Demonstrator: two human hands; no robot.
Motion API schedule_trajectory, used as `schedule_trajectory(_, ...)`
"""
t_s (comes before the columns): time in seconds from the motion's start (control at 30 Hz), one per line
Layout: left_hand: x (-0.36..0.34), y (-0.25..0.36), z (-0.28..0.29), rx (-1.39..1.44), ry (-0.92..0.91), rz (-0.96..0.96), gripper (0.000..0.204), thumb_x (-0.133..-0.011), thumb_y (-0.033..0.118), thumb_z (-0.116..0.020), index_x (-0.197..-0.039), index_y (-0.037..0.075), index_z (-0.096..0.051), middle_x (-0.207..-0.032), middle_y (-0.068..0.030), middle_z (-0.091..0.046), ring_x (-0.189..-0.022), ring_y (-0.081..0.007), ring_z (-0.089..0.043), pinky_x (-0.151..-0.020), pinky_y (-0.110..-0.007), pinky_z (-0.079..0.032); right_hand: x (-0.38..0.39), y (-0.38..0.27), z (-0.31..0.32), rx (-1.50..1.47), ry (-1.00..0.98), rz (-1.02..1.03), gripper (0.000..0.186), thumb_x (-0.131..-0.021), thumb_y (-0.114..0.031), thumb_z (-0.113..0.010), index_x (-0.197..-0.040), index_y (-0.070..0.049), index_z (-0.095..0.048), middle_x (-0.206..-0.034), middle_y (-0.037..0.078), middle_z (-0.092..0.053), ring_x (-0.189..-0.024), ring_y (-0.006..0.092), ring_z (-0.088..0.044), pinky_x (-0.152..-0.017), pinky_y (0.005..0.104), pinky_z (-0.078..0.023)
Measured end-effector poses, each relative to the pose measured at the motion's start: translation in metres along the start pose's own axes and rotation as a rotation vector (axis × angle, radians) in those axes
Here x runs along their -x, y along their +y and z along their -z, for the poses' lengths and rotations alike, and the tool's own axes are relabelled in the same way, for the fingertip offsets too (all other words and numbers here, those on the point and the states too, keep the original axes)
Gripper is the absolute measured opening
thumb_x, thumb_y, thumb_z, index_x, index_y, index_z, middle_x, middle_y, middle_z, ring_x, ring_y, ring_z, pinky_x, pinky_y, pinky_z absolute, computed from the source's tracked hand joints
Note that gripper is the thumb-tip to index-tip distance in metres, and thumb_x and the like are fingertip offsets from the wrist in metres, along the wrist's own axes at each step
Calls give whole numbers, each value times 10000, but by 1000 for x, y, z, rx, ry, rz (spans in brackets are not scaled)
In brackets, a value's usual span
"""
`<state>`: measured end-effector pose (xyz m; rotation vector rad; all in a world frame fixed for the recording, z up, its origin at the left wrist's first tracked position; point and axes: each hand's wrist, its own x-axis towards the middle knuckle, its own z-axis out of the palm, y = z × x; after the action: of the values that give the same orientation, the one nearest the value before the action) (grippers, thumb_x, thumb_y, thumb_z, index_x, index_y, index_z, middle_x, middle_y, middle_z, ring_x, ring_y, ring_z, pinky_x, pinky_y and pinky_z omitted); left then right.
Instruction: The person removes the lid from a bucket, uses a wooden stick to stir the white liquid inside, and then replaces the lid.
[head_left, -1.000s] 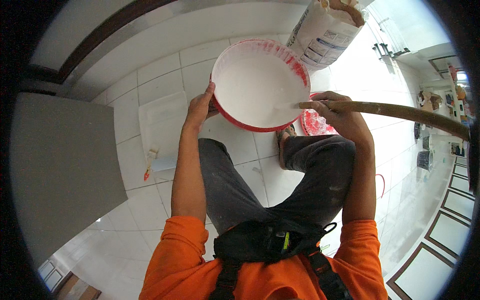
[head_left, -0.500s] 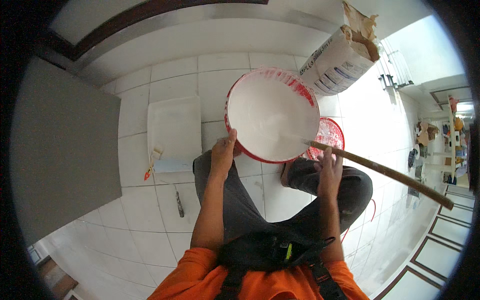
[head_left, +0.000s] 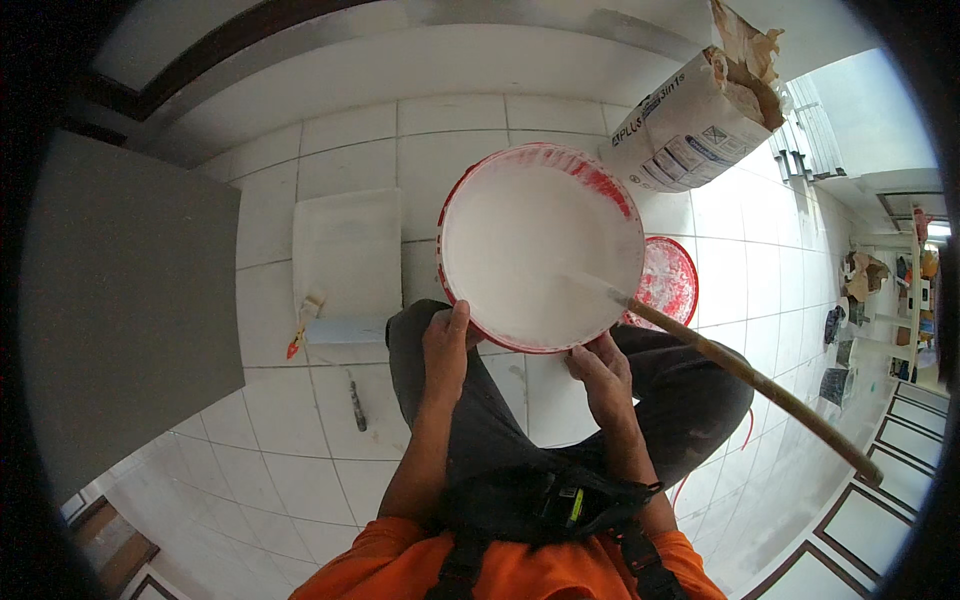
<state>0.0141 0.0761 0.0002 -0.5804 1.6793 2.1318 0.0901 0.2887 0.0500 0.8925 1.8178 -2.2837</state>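
Observation:
A red bucket (head_left: 455, 205) full of smooth white paste stands between my legs, its far inner wall smeared white. My left hand (head_left: 446, 352) grips its near left side, thumb up at the rim and the other fingers hidden beneath. At the near right rim, my right hand (head_left: 603, 378) holds the bucket too, its fingertips partly hidden behind the edge. A long wooden stick (head_left: 745, 375) stands in the paste by itself, leaning over the right rim and out to the right. Its lower end is sunk in the paste.
A red lid (head_left: 668, 280) smeared white lies right of the bucket. Behind it stands a torn-open paper sack (head_left: 690, 135). To the left are a white tray (head_left: 347, 245), a brush (head_left: 303, 325) and a dark-handled tool (head_left: 357, 406). A grey panel (head_left: 140, 300) fills the far left.
My right hand has left the stick and come to the bucket's near rim. The stick has swung lower at its free end. The bucket has shifted slightly toward me.

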Motion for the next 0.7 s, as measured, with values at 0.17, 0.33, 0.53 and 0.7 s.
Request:
schedule_trajectory(0.17, 14, -12, -20, 56, -18, -26, 593, -1010, 518, -546, -1118, -64, -584, -1037, -120, -652, -950, -162, -660, -883, -324, -575, -12, -28, 19, -11, -31, -63, 369, -935, -112, -534, -1259, 66, -531, -1049, 80, -620, -883, 140, -560, -801, 264, -452)
schedule_trajectory(0.33, 27, -51, -57, 267, 142, 23, 484, -1006, 429, -603, -1095, -44, -549, -1052, -111, -638, -959, -150, -653, -884, -320, -580, -36, -70, 24, 108, -28, -98, 425, -921, -87, -560, -1307, 91, -548, -1211, 142, -643, -1121, 225, -618, -1010, 353, -479)
schedule_trajectory(0.53, 27, -86, -99, 149, 40, -44, 448, -989, 367, -658, -1129, -34, -517, -1027, -110, -653, -974, -183, -653, -858, -313, -519, -94, -94, 90, 318, -201, -106, 460, -920, -60, -568, -1352, 91, -518, -1246, 154, -638, -1129, 273, -624, -1030, 410, -469)
schedule_trajectory(0.7, 22, -75, -128, 382, -207, -92, 394, -968, 290, -702, -1143, -26, -545, -1048, -113, -681, -973, -179, -655, -862, -315, -508, -136, -123, 122, 393, -362, -129, 474, -973, -145, -604, -1379, 70, -490, -1289, 178, -617, -1175, 284, -614, -1030, 408, -488)
